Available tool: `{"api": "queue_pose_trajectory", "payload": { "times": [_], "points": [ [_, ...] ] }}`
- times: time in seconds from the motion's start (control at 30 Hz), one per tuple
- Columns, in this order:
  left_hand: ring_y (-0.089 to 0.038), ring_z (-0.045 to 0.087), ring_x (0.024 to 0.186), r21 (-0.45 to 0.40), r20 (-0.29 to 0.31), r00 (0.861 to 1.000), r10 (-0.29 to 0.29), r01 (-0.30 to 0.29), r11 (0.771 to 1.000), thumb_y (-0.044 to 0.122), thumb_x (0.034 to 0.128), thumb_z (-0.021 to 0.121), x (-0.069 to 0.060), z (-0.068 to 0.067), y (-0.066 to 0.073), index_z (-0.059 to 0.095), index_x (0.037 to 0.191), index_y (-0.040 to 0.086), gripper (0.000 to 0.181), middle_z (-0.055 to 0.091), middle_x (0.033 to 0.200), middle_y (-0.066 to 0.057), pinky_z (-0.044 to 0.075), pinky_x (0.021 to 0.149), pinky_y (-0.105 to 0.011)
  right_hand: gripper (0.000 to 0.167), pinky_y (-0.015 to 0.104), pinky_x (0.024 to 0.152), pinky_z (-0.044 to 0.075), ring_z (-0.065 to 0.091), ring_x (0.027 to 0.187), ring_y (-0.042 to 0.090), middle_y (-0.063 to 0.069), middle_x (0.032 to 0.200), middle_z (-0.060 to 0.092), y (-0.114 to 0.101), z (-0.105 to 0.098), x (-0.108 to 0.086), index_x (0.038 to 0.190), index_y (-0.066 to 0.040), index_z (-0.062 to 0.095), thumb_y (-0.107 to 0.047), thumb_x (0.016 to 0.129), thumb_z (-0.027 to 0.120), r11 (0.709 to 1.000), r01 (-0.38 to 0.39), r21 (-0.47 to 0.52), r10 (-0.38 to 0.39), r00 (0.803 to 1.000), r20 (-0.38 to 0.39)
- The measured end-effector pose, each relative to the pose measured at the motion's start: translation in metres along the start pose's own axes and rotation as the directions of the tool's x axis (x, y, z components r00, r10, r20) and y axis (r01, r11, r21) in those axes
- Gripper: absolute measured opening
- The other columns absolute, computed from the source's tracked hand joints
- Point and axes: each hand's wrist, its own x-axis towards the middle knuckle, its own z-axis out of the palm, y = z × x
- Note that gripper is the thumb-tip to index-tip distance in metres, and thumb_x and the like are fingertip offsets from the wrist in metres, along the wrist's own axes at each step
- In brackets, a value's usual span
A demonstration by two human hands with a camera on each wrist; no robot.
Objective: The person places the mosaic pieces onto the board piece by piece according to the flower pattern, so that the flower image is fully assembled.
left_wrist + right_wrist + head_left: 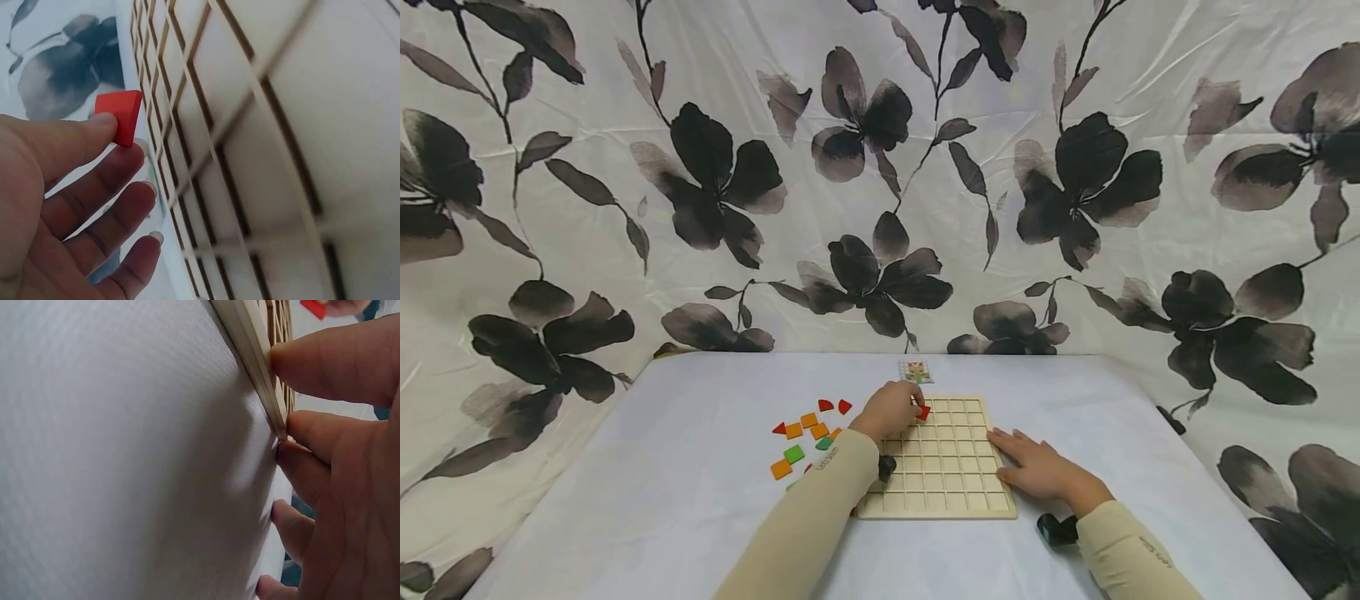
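A pale wooden grid board (pixel 955 467) lies flat on the white table. Above its far left part, my left hand (pixel 887 411) pinches a small red tile (pixel 923 412) between thumb and index finger. In the left wrist view the red tile (pixel 119 111) has flat faces and straight edges, and the other three fingers are spread loosely below it. My right hand (pixel 1047 469) rests at the board's right side, fingers extended. The right wrist view shows its thumb and fingertips touching the board's edge (pixel 256 369).
Left of the board lie loose pieces: orange squares (pixel 781 469), green pieces (pixel 793 454) and red pieces (pixel 825 406). My left forearm covers some of them. A small patterned card (pixel 915 371) lies behind the board. A floral cloth (pixel 880 208) hangs behind the table.
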Motion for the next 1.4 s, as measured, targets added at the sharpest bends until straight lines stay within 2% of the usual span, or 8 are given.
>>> {"api": "queue_pose_trajectory", "payload": {
  "times": [0.13, 0.33, 0.57, 0.9, 1.07, 1.17, 1.27, 1.4],
  "points": [
    [-0.014, 0.054, 0.076, 0.016, 0.001, 1.000, -0.002, 0.002, 1.000, 0.016, 0.0932, 0.062, 0.005, 0.007, 0.009, 0.069, 0.093, 0.014, 0.007, 0.069, 0.104, -0.003, 0.046, 0.070, -0.031, 0.061, 0.069, 0.110, 0.014, 0.021, 0.146, 0.042, 0.010, 0.158, 0.031, -0.001, 0.000, 0.000, 0.150, -0.013, 0.035, -0.030, 0.095, 0.054, 1.000, -0.017, 0.003, 0.017, 1.000, 0.011],
    [-0.014, 0.058, 0.074, 0.036, -0.019, 1.000, 0.007, -0.006, 0.999, 0.014, 0.0909, 0.062, 0.010, 0.015, 0.019, 0.067, 0.085, 0.014, 0.008, 0.069, 0.090, -0.001, 0.049, 0.070, -0.032, 0.061, 0.069, 0.110, 0.015, 0.021, 0.146, 0.042, 0.010, 0.157, 0.032, -0.006, -0.001, -0.001, 0.150, -0.012, 0.036, -0.028, 0.095, 0.055, 1.000, -0.026, 0.003, 0.026, 1.000, 0.009],
    [-0.021, 0.067, 0.091, 0.004, 0.000, 1.000, -0.017, 0.017, 1.000, 0.014, 0.0945, 0.059, 0.013, 0.028, 0.025, 0.071, 0.098, 0.008, 0.014, 0.072, 0.099, -0.004, 0.053, 0.082, -0.036, 0.060, 0.068, 0.112, 0.014, 0.021, 0.147, 0.040, 0.009, 0.157, 0.032, -0.007, 0.000, -0.001, 0.150, -0.013, 0.035, -0.029, 0.095, 0.054, 0.998, -0.059, -0.002, 0.059, 0.998, 0.009],
    [-0.016, 0.060, 0.065, 0.049, -0.068, 0.998, -0.008, 0.011, 0.999, 0.020, 0.0904, 0.067, 0.016, 0.039, 0.032, 0.069, 0.078, 0.010, 0.016, 0.068, 0.076, -0.001, 0.049, 0.064, -0.031, 0.060, 0.067, 0.112, 0.013, 0.021, 0.147, 0.040, 0.008, 0.157, 0.032, -0.005, 0.001, -0.002, 0.150, -0.013, 0.035, -0.029, 0.095, 0.053, 0.998, -0.059, -0.010, 0.059, 0.998, 0.006],
    [-0.016, 0.060, 0.062, 0.059, -0.074, 0.997, -0.013, 0.018, 0.998, 0.020, 0.0906, 0.067, 0.018, 0.041, 0.029, 0.069, 0.073, 0.009, 0.021, 0.068, 0.072, -0.003, 0.049, 0.061, -0.031, 0.061, 0.067, 0.112, 0.012, 0.020, 0.147, 0.040, 0.009, 0.157, 0.032, -0.008, 0.001, 0.000, 0.150, -0.013, 0.035, -0.030, 0.095, 0.053, 0.998, -0.056, -0.011, 0.056, 0.998, 0.012],
    [-0.018, 0.067, 0.075, 0.031, -0.034, 0.999, -0.011, 0.012, 0.999, 0.020, 0.0936, 0.063, 0.015, 0.037, 0.025, 0.074, 0.084, 0.008, 0.019, 0.073, 0.085, -0.004, 0.053, 0.070, -0.033, 0.061, 0.067, 0.113, 0.012, 0.020, 0.147, 0.039, 0.008, 0.157, 0.032, -0.008, 0.002, 0.001, 0.151, -0.014, 0.035, -0.030, 0.095, 0.053, 0.998, -0.057, -0.007, 0.057, 0.998, 0.015],
    [-0.023, 0.068, 0.095, -0.029, 0.003, 1.000, -0.006, 0.006, 1.000, 0.018, 0.0974, 0.056, 0.010, 0.027, 0.016, 0.074, 0.101, 0.007, 0.022, 0.073, 0.104, -0.007, 0.054, 0.081, -0.037, 0.061, 0.066, 0.113, 0.012, 0.020, 0.147, 0.039, 0.007, 0.158, 0.032, -0.007, 0.004, 0.002, 0.151, -0.014, 0.034, -0.030, 0.095, 0.053, 0.998, -0.062, -0.009, 0.062, 0.998, 0.014],
    [-0.026, 0.064, 0.106, -0.037, -0.023, 1.000, -0.010, 0.009, 0.999, 0.018, 0.0982, 0.054, 0.001, 0.002, -0.006, 0.071, 0.112, 0.006, 0.024, 0.069, 0.115, -0.010, 0.052, 0.087, -0.041, 0.062, 0.068, 0.112, 0.013, 0.021, 0.146, 0.040, 0.008, 0.157, 0.032, -0.005, 0.004, 0.000, 0.151, -0.013, 0.034, -0.030, 0.095, 0.054, 0.998, -0.062, -0.019, 0.062, 0.998, 0.007]
  ]
}}
